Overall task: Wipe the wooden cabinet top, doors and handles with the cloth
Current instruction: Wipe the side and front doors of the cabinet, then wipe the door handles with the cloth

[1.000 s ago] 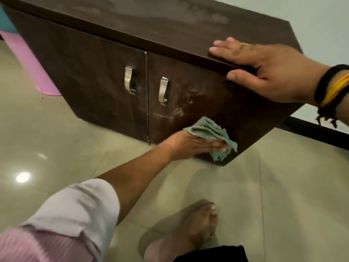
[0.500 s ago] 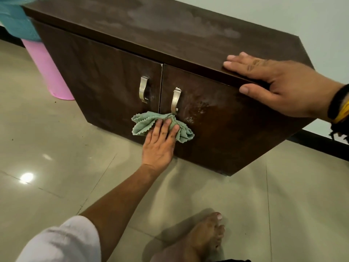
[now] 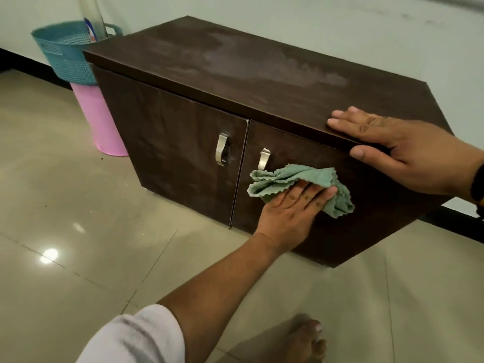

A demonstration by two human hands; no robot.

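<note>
A low dark wooden cabinet stands against the wall, its top showing pale dusty smears. Two metal handles sit at the door seam: the left handle and the right handle. My left hand presses a crumpled green cloth flat against the right door, just right of and below the right handle. My right hand rests on the cabinet's front top edge, fingers spread on top, thumb over the edge.
A pink bucket with a teal basket on it stands at the cabinet's left end. The glossy tiled floor stretches in front. My bare foot is at the bottom right.
My left hand swept the cloth from the right door's lower corner left to the seam below the handles, then back right onto the right door. The right hand stayed on the top edge.
</note>
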